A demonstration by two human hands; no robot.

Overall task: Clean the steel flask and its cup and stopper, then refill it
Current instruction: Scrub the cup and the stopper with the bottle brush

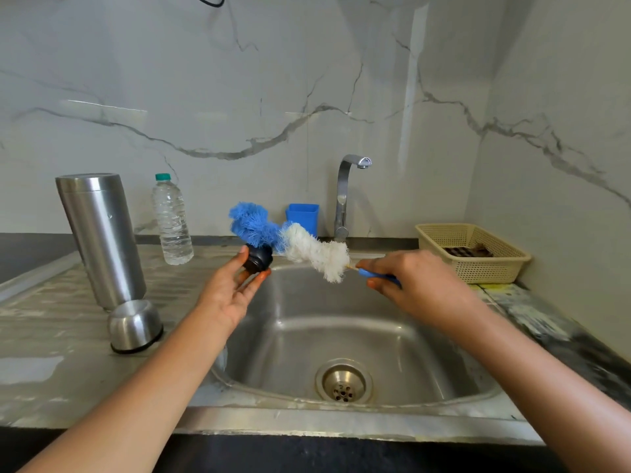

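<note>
- Steel flask (100, 240) stands on end on the drainboard left of the sink (307, 336), well apart from both hands
- Cup (135, 324) sits dome up, rim down, on the same drainboard left of the sink, at the flask's foot; I cannot tell if the two touch
- Stopper (258, 259), dark, is held above the sink's back-left corner
- Left hand (228, 295): I see thumb and fingertips pinching the stopper, palm turned up
- Right hand (409, 285), above the sink's back rim: fingers curled round the blue handle of a bottle brush (290, 238)
- Brush's blue bristle end lies against the stopper's top; white bristles run back toward the handle
- Clear water bottle (171, 223), green cap, upright left of the sink near the wall
- Tap (345, 196) and blue tub (303, 216) behind the sink; beige basket (478, 264) right of the sink
</note>
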